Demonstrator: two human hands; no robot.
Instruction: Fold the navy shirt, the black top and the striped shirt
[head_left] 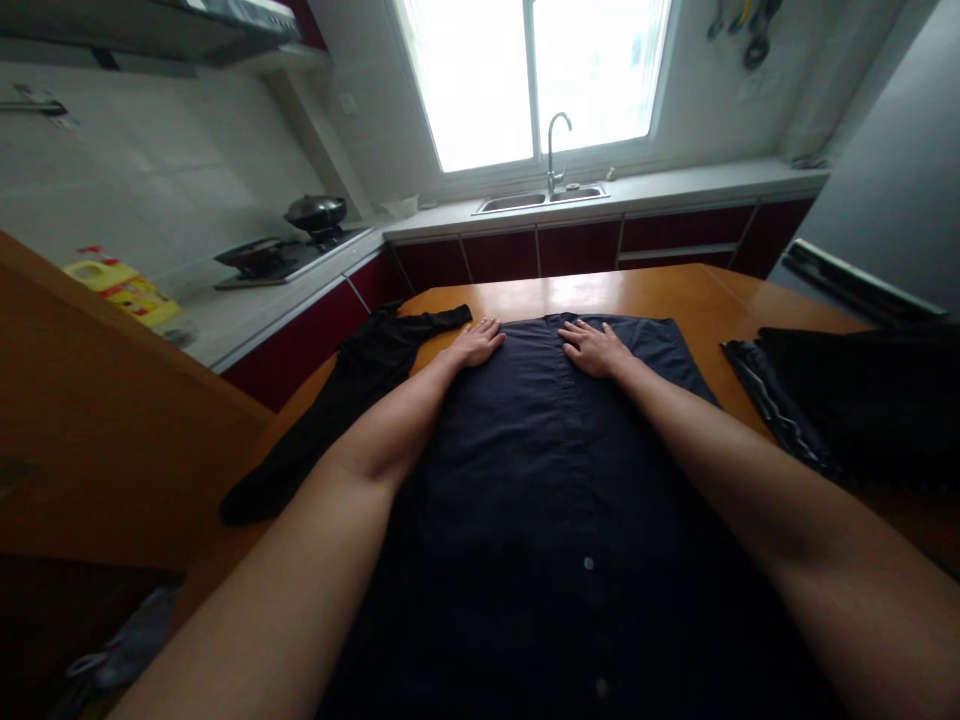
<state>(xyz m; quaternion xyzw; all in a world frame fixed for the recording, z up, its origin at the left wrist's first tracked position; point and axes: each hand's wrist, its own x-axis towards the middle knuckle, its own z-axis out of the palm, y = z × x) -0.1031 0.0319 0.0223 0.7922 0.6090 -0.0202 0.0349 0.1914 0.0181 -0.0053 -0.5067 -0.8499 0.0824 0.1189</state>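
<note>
The shirt (510, 440) lies on the desk (585, 290) right in front of us, under both our hands. Its long axis runs away from us towards the window (480, 90), and its far edge lies crosswise, just about where our fingers reach. Our left hand (477, 345) is at the far left corner, while our right hand (596, 350) lies further in, its fingertips just beside the front strip (568, 390) that runs down the middle. So the right is the nearer to that middle line, and the far right corner lies outward of it. Neither grip is closed on anything: both palms face down, fingers apart and fairly straight, with no fold of cloth pinched that we can see.

The shirt looks dark navy, spread mostly flat, with soft creases across the body and along the strip. Two small pale buttons (589, 564) show on the part nearer us, where the cloth sinks into shadow; we cannot make out its near edge.

To our left is a black cloth (330, 410), its narrow end near our left hand; we cannot tell whether it joins the shirt. Well off to the right sits a pile of dark clothes (862, 400), apart from the shirt.
</note>
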